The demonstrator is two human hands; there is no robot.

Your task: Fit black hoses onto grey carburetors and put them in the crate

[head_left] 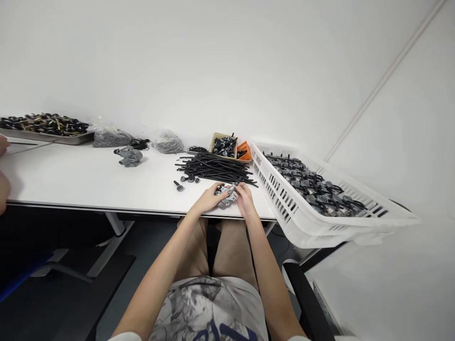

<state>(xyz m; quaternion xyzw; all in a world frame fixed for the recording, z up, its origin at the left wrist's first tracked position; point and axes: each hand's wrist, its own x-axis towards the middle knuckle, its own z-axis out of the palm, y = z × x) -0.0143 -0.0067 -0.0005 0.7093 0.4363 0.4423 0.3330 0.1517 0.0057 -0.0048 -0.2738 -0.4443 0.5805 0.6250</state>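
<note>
Both of my hands meet at the front edge of the white table (71, 182) around a small grey metal part (227, 196). My left hand (208, 199) grips the part from the left and my right hand (245, 199) holds it from the right. Just beyond them lies a pile of black rods (213, 168). A few small grey wheel-like pieces (188, 180) lie loose to the left of the hands.
A white slotted crate (284, 208) full of grey and black assemblies overhangs the table at right. Small tan (214, 140) and orange (245, 150) bins stand behind the rods. Another grey part (128, 156), plastic bags (110, 137), a metal tray (53, 137) at far left. Another person's hand (3, 189) at left edge.
</note>
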